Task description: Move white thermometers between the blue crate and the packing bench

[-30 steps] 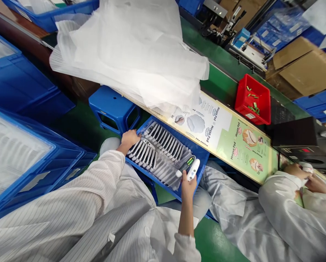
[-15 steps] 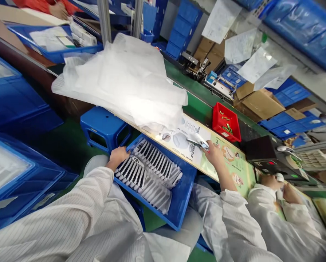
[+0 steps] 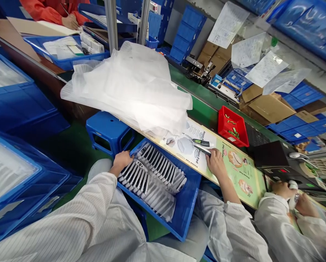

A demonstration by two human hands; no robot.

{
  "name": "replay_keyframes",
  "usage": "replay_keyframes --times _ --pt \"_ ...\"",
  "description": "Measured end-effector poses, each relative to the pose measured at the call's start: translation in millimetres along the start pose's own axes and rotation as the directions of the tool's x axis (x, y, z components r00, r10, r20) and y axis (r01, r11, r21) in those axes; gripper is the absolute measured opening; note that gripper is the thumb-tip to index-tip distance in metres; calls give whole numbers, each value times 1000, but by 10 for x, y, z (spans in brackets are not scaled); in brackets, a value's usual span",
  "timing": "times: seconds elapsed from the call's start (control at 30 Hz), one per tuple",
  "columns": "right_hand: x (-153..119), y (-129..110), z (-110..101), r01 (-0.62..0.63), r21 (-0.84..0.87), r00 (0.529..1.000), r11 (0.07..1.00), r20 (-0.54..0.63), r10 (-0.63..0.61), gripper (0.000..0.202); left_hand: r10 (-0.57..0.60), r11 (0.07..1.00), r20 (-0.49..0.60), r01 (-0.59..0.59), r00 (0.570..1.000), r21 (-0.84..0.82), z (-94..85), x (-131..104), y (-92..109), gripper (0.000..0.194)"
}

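My left hand (image 3: 122, 160) is closed around the near-left corner of a blue plastic bin (image 3: 188, 203), which rests on my lap. Inside lie two rows of slim white-and-black handheld devices (image 3: 160, 163), several of them in clear wrapping. Over the printed mat, the fingers of my right hand (image 3: 216, 163) close on a slim dark-handled tool (image 3: 202, 148) with a thin metal tip. Right beside that tool is a single white-and-black device (image 3: 201, 142) with a green strip showing; whether my fingers also touch it, I cannot tell.
White foam sheets (image 3: 124, 87) cover the bench to the left. A red tray (image 3: 233, 126) of small green pieces stands behind the mat (image 3: 239, 167). A blue stool (image 3: 108, 127) is left of the bin. At right, a co-worker's hands (image 3: 281, 190) hold a white item.
In my right hand the device's white face with a small display was showing; now a dark side with a green strip shows. My left hand stays on the bin. The view has shifted slightly.
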State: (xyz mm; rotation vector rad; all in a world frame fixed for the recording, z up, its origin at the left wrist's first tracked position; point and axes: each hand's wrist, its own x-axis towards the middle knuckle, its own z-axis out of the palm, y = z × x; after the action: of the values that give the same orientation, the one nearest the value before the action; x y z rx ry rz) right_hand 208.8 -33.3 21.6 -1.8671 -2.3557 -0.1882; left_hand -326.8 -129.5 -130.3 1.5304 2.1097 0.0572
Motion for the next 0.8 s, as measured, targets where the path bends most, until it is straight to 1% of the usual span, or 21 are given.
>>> replay_keyframes --times 0.03,0.07,0.13,0.17,0.23,0.3,0.33,0.37,0.4,0.43,0.47,0.5,0.53,0.57,0.6,0.67,0.7,0.73,0.77,0.8 --pt "16 -89 33 -91 -6 995 996 -35 91 61 -1 1000 -2 1 1000 2 8 7 -6 51" --pt "56 -212 64 -189 6 980 982 -61 189 67 0 1000 -1 0 1000 1 16 13 -12 51" --pt "210 -542 123 -361 74 928 930 -64 366 75 2 1000 1 -2 1000 -8 29 23 -26 52" --pt "319 -731 149 -423 116 901 899 -48 431 77 -2 1000 3 2 1000 -10 36 28 -33 51" --pt "572 -1092 191 -505 181 856 844 -27 517 77 -17 1000 3 17 1000 1 48 36 -44 49" --pt "810 -1344 214 -537 212 828 816 -49 558 78 -29 999 -8 29 1000 26 58 46 -52 47" --pt "896 -1406 219 -536 222 824 815 -71 562 76 -28 999 -10 29 1000 35 62 53 -56 47" --pt "945 -1417 222 -521 232 828 821 -94 552 72 -26 999 -10 27 1000 39 63 61 -59 47" --pt "950 -1376 226 -487 244 844 838 -116 524 66 -25 999 -9 26 1000 40 62 71 -61 48" --pt "905 -1284 230 -437 256 867 863 -135 479 59 -26 999 -3 26 1000 40 59 80 -61 49" --pt "810 -1138 234 -374 264 894 889 -151 421 52 -30 999 6 30 1000 40 55 86 -59 51" --pt "670 -938 236 -308 268 919 913 -165 358 45 -36 999 11 35 999 41 50 86 -52 52" --pt "496 -684 232 -248 266 936 932 -182 301 39 -37 998 13 37 999 43 44 79 -41 53" --pt "303 -375 222 -200 261 946 944 -199 256 35 -34 998 11 34 999 46 38 65 -26 53" --pt "108 -16 207 -171 253 950 952 -215 228 32 -28 998 8 27 1000 48 30 46 -9 53" --pt "-222 801 182 -172 245 941 954 -245 233 28 -16 998 -8 16 1000 53 15 9 24 53" --pt "-345 1220 184 -207 239 924 949 -271 270 28 -15 998 -17 16 1000 55 8 -4 36 53" --pt "-444 1616 198 -262 237 887 935 -323 330 28 -20 998 -23 22 1000 59 3 -13 45 53" --pt "-528 1963 218 -291 239 865 926 -349 362 31 -29 997 -29 30 999 64 0 -19 51 54" --pt "-605 2246 235 -296 246 854 923 -365 371 37 -35 997 -30 37 999 69 -2 -25 55 54"
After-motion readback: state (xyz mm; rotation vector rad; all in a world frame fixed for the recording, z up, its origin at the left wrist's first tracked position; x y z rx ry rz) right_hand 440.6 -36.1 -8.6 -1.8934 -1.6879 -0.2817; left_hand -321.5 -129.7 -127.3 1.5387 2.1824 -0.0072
